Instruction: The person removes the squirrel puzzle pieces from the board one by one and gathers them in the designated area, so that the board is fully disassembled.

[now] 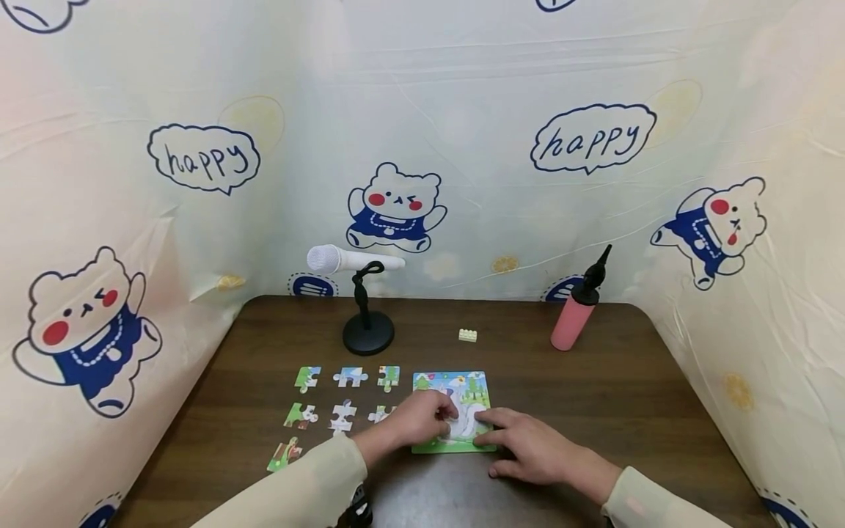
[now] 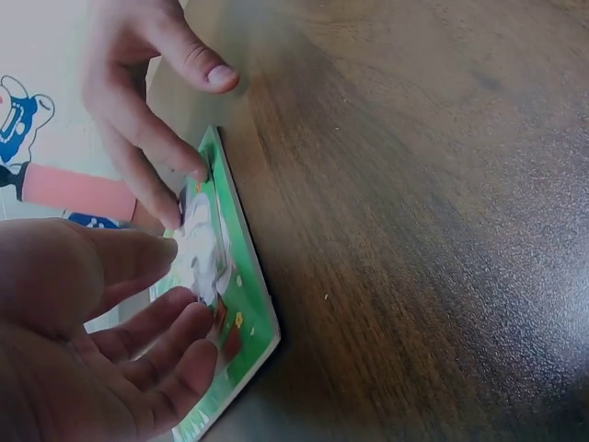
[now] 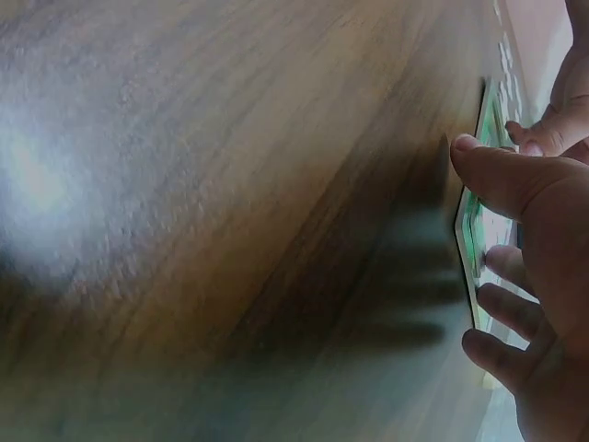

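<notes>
A green picture puzzle board (image 1: 472,389) lies on the dark wooden table (image 1: 594,411) in front of me. My left hand (image 1: 447,419) rests on its middle, thumb and fingers pinching a white puzzle piece (image 2: 198,249) on the board (image 2: 248,322). My right hand (image 1: 488,433) lies at the board's near right corner, its straight fingers (image 2: 170,216) pressing the green edge. In the right wrist view that hand (image 3: 483,249) lies against the board's rim (image 3: 465,230). Several loose puzzle pieces (image 1: 341,416) lie in rows left of the board.
A white microphone (image 1: 343,259) on a black stand (image 1: 367,339) is behind the loose pieces. A small cream toy brick (image 1: 467,335) and a pink pump with a black nozzle (image 1: 573,321) stand farther back. Printed curtains wall in three sides of the table.
</notes>
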`<state>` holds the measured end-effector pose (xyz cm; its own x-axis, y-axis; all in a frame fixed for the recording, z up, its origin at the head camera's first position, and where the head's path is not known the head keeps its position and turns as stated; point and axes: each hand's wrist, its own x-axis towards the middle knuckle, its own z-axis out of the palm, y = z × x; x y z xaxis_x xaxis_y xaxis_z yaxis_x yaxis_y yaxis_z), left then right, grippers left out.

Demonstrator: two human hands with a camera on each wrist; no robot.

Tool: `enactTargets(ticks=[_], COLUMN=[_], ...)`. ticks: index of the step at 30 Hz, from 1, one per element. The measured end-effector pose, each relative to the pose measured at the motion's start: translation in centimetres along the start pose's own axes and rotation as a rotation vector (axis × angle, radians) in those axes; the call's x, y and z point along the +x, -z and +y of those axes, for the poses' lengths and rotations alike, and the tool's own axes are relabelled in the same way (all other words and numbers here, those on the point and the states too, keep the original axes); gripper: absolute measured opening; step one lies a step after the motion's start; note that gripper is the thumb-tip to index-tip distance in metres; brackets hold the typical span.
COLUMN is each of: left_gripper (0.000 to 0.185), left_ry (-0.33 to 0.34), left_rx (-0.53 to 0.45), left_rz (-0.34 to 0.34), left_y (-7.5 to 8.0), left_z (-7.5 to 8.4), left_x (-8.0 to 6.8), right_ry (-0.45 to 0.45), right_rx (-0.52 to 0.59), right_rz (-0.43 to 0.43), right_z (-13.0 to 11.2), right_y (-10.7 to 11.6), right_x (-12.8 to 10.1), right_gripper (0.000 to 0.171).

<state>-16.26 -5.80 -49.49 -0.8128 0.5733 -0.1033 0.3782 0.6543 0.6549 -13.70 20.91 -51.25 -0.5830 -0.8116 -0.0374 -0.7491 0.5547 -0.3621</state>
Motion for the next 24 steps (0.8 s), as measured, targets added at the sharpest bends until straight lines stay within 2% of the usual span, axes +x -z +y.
enactTargets(ticks=[5, 13, 17, 18, 20, 24], left_gripper=[0.019, 0.024, 0.025, 0.024, 0.025, 0.025], left_ry=[-0.015, 0.006, 0.029, 0.038, 0.053, 0.052], left_rx=[0.014, 0.049, 0.063, 0.069, 0.081, 0.103], left_rz=[-0.001, 0.002, -0.016, -0.021, -0.028, -0.021], left_y=[-0.2, -0.1, -0.1, -0.2, -0.2, -0.3], left_z=[0.0, 0.3, 0.4, 0.4, 0.6, 0.8], left_x=[0.0, 0.0, 0.2, 0.2, 0.3, 0.2], right_ry=[0.003, 0.001, 0.013, 0.043, 0.046, 0.059], right_rx=[0.002, 0.005, 0.01, 0.004, 0.003, -0.022], right_rz=[-0.005, -0.051, -0.052, -0.043, -0.043, -0.036], right_z=[0.3, 0.5, 0.5, 1.2, 1.1, 1.0], right_y=[0.3, 0.5, 0.8, 0.1, 0.3, 0.0], right_x=[0.2, 0.4, 0.6, 0.8, 0.8, 0.8], right_gripper=[0.039, 0.041, 0.04, 0.042, 0.043, 0.043])
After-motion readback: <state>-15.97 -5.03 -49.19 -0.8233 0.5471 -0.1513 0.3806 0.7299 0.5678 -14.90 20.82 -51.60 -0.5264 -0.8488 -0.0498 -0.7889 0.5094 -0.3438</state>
